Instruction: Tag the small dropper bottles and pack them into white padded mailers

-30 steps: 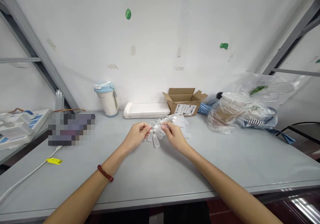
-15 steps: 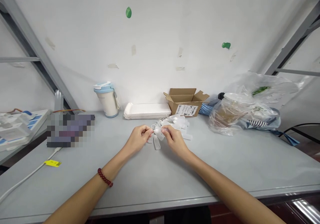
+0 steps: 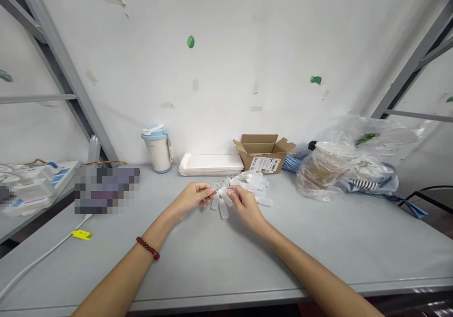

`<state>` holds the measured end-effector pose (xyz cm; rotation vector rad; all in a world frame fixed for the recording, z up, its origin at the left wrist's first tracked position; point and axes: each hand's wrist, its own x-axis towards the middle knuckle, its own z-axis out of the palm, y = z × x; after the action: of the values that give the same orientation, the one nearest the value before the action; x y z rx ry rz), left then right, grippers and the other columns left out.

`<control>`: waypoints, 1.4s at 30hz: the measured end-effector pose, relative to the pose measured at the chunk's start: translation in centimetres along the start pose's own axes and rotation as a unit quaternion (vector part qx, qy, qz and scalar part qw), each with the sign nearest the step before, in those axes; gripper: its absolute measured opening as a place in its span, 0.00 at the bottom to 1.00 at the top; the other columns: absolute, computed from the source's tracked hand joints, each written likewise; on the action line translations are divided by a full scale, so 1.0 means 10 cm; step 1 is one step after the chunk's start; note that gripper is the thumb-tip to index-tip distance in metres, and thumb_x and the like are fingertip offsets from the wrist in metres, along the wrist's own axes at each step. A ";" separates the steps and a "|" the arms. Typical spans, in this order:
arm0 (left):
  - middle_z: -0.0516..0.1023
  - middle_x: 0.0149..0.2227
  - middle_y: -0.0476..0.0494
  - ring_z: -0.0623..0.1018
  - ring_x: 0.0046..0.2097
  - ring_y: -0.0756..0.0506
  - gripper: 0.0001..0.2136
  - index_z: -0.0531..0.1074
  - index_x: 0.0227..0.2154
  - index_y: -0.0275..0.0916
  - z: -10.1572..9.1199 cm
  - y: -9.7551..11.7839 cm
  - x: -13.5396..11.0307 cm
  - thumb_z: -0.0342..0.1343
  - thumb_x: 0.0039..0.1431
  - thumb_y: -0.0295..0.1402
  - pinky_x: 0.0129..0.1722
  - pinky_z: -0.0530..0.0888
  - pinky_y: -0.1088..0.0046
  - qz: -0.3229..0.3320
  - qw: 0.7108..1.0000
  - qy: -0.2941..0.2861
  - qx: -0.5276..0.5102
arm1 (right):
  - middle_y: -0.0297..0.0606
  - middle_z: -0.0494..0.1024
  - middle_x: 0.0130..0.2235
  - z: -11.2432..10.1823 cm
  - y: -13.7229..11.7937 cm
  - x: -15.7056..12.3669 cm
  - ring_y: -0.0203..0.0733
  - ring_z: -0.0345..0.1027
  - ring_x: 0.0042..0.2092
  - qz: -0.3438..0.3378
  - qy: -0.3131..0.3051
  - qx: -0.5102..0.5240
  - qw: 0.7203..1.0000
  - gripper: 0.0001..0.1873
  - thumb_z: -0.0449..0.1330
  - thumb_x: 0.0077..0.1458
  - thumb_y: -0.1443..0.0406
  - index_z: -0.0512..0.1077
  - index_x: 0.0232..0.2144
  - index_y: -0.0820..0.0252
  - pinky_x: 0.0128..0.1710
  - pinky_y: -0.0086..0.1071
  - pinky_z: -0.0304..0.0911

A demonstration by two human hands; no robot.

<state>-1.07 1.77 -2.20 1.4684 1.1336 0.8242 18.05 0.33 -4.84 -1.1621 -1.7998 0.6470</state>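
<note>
My left hand (image 3: 194, 197) is closed in a pinch at a thin wire ring (image 3: 217, 186) on a small bunch of tags. Translucent white plastic tags (image 3: 223, 210) fan out from that ring just above the table. Opposite it, my right hand (image 3: 247, 206) pinches one of these tags between thumb and fingertips. A pile of similar tags (image 3: 260, 181), also with wire loops, lies right behind my hands. My fingertips partly cover the tags and the ring where I grip them.
White flat packets (image 3: 212, 162) are stacked by the wall, beside an open cardboard box (image 3: 262, 155). A lidded cup (image 3: 158, 152) stands to the left, and a blurred-out item (image 3: 106, 189) with a white cable (image 3: 46, 255) lies farther left. Plastic bags (image 3: 325, 171) crowd the right.
The view has tilted up and shifted slightly left, so things sit lower in the picture. Both hands stay at the tags, with the left fingers spread a little below the pinch.
</note>
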 end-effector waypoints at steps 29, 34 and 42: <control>0.70 0.21 0.48 0.67 0.22 0.53 0.10 0.71 0.21 0.33 -0.47 -0.19 0.18 0.57 0.46 0.37 0.20 0.65 0.77 -0.013 0.960 0.275 0.050 | 0.46 0.69 0.46 0.07 -0.11 -0.13 0.48 0.58 0.46 -0.189 -0.117 -0.241 0.945 0.21 0.47 0.62 0.56 0.64 0.53 0.59 0.48 0.42 0.55; 0.74 0.24 0.45 0.69 0.21 0.53 0.08 0.70 0.24 0.33 -0.50 -0.31 0.24 0.54 0.49 0.34 0.19 0.65 0.79 -0.056 0.957 0.284 0.031 | 0.45 0.68 0.44 0.13 -0.10 -0.16 0.48 0.55 0.45 -0.233 -0.153 -0.335 0.900 0.24 0.44 0.61 0.50 0.68 0.49 0.54 0.47 0.45 0.49; 0.77 0.28 0.42 0.71 0.22 0.51 0.12 0.71 0.36 0.33 -0.51 -0.32 0.23 0.51 0.50 0.33 0.19 0.65 0.77 -0.032 0.951 0.303 0.043 | 0.44 0.70 0.38 0.16 -0.04 -0.15 0.48 0.56 0.43 -0.232 -0.143 -0.378 0.885 0.21 0.45 0.62 0.52 0.71 0.42 0.56 0.46 0.45 0.46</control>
<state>-5.78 5.53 -4.44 1.2667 1.6801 1.2398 16.74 -1.13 -5.84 -1.0629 -2.5881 -0.2211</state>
